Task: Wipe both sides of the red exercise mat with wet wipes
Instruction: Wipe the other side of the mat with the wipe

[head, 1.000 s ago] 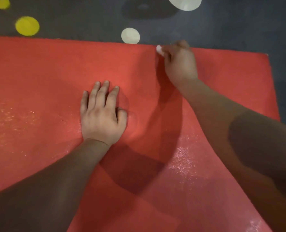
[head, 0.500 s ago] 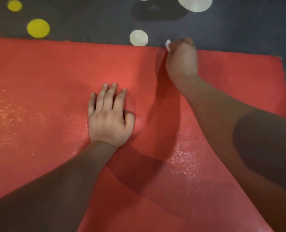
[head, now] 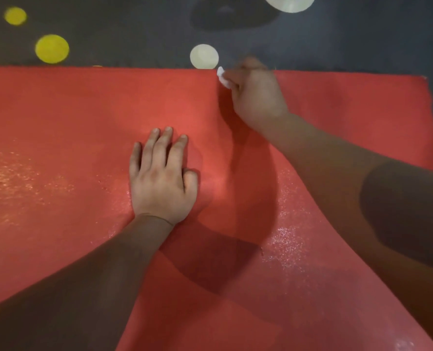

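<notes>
Now, floppy, slick-looking red mat (head: 71, 110): left hand (head: 159, 183) pins it, fingers together; right hand (head: 256, 97) pinches wipe (head: 221, 77) at far edge, lift there.

Dark grey floor covering (head: 134, 34) bearing two yellow discs (head: 52, 48) toward its far-left corner and pale cream discs (head: 204, 57) mid-far edge.

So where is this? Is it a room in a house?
Probably an indoor floor, maybe at home; I can't tell the room. The red mat lies flat on a dark rug with yellow dots and cream dots.
</notes>
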The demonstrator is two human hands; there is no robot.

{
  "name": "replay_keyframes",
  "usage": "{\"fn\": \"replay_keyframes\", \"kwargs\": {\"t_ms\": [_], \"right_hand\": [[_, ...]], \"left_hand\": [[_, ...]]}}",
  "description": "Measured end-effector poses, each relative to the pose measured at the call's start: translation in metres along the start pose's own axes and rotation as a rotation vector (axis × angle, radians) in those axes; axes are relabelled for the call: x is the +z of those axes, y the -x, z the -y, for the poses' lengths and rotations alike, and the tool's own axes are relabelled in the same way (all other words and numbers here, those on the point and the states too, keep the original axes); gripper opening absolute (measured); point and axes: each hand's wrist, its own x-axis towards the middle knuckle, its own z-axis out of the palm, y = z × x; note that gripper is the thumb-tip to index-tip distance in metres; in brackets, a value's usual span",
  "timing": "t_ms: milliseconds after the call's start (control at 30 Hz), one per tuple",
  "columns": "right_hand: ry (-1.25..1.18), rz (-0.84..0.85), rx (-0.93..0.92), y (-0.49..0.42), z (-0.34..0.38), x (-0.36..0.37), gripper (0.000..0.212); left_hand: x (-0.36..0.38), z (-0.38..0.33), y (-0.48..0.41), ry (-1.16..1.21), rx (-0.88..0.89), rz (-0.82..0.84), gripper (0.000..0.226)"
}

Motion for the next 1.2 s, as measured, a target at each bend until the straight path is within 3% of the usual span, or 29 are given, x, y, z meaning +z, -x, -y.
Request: {"fn": "replay_keyframes", "kwargs": {"t_ms": [133,233,367,433,600,667,867,1000,1067,1200], "right_hand": [[-0.204,0.203,-0.19,0.074,0.023,-0.027,0.033],[-0.186,0.364,-0.369,0.132,0.03,-0.045,0.037],[-0.063,0.345,-0.512,0.123,0.02,-0.04,0.033],[-0.028,0.227,-0.419,0.085,0.009,-0.028,0.033],[-0.002,-0.03,0.059,0.018,-0.005,-0.005,0.027],[-0.058,-0.019,0.026,0.032,0.006,-0.006,0.02],[-0.165,0.36,-0.278,0.152,0.033,-0.045,0.028],[-0.102,0.405,-0.411,0.167,0.028,-0.055,0.028],[-0.05,0.387,-0.401,0.147,0.027,-0.054,0.029],[-0.008,0.239,-0.154,0.076,-0.004,-0.042,0.037]], "left_hand": [[-0.001,0.0,-0.001,0.008,-0.014,0.031,0.058],[-0.001,0.0,-0.001,0.001,-0.013,0.032,0.058],[-0.002,-0.001,-0.001,-0.001,-0.019,0.047,0.059],[-0.002,-0.001,-0.001,-0.008,-0.018,0.042,0.059],[-0.001,-0.001,-0.001,-0.021,-0.001,0.023,0.057],[-0.001,0.0,-0.002,-0.018,-0.008,0.028,0.057],[0.0,0.001,-0.002,-0.009,-0.017,0.013,0.057],[0.0,-0.002,-0.002,0.002,-0.029,0.016,0.056],[-0.001,-0.002,-0.002,0.002,-0.029,0.024,0.057],[-0.001,-0.002,-0.004,0.001,-0.029,0.022,0.058]]}}
